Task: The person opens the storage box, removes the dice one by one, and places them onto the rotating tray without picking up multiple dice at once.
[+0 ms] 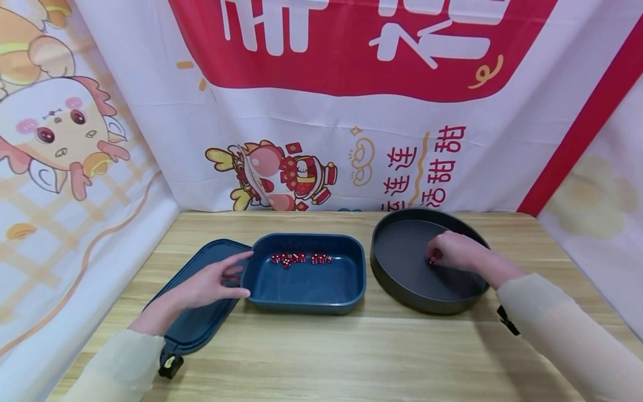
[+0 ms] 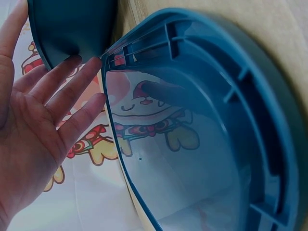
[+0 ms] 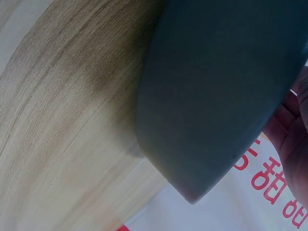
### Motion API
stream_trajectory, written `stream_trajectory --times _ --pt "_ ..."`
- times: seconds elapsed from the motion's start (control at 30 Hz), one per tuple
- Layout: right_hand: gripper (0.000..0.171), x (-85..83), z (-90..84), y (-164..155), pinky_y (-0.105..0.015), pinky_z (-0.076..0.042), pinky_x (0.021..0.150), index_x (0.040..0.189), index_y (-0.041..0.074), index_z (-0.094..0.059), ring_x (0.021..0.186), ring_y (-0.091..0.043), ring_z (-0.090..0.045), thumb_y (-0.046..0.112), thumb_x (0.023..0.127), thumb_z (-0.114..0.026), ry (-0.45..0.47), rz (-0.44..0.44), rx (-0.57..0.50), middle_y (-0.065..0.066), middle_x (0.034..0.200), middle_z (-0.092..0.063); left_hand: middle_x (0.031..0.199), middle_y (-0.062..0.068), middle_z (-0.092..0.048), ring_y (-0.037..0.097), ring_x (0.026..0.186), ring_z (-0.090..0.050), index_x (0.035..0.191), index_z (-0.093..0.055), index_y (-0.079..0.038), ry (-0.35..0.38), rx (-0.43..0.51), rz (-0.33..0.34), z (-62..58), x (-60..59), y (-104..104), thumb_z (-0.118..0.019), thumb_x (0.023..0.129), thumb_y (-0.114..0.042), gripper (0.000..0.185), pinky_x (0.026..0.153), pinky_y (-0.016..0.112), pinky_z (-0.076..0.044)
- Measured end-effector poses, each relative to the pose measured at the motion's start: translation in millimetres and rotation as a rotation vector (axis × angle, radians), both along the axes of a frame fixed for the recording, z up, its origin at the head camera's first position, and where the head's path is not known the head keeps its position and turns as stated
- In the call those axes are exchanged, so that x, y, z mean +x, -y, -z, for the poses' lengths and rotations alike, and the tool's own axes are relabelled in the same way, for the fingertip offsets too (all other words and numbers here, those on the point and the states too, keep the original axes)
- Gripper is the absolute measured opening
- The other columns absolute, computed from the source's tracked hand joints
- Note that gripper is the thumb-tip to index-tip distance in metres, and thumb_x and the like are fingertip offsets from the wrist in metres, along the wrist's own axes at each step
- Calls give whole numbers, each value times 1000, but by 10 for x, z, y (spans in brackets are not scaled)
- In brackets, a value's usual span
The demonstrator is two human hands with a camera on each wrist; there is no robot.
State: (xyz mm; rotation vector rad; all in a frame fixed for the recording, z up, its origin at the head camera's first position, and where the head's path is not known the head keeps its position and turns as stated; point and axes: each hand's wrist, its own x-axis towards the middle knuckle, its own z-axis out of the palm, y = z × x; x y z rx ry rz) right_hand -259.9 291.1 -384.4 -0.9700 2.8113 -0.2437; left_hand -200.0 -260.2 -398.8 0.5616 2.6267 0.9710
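My right hand (image 1: 452, 251) reaches into the round dark grey pan (image 1: 402, 279) and pinches red dice (image 1: 432, 259) at its fingertips; how many is hidden by the fingers. In the right wrist view, the pan's outer wall (image 3: 207, 106) covers most of that hand (image 3: 293, 130). Beside the left end of the blue rectangular container (image 1: 306, 306), my left hand (image 1: 213, 283) has its fingers spread, with fingertips at the rim. Several red dice with white dots (image 1: 296, 258) lie inside the container, towards its far wall.
Left of the container, a blue lid (image 1: 201, 329) lies on the wooden table (image 1: 321, 357), partly beneath the left forearm. Its ridged rim (image 2: 240, 86) shows in the left wrist view. A printed white and red cloth (image 1: 301, 123) hangs behind the table.
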Motion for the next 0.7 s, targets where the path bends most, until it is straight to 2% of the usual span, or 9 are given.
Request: stream_trajectory --times 0.37,0.53,0.7 --pt "11 2 -40 -12 -34 -53 67 84 14 -74 70 -7 -59 3 80 -77 -11 40 17 7 79 -67 139 30 -46 40 118 -55 153 -29 -18 -2 4 3 2 -1 15 -74 86 -39 84 90 52 -49" --pt "10 10 -181 89 -34 -53 65 88 10 -74 69 -8 -58 3 81 -75 -51 23 -31 4 80 -67 139 30 -46 39 118 -56 153 -29 -18 -5 2 1 2 -4 18 -74 85 -39 84 90 52 -49" --pt "17 47 -362 277 -38 -55 72 96 8 -74 78 -13 -63 1 81 -75 -90 -29 -85 -2 89 -70 139 29 -46 39 118 -56 153 -29 -19 -6 1 0 11 -14 18 -74 85 -40 84 91 52 -49"
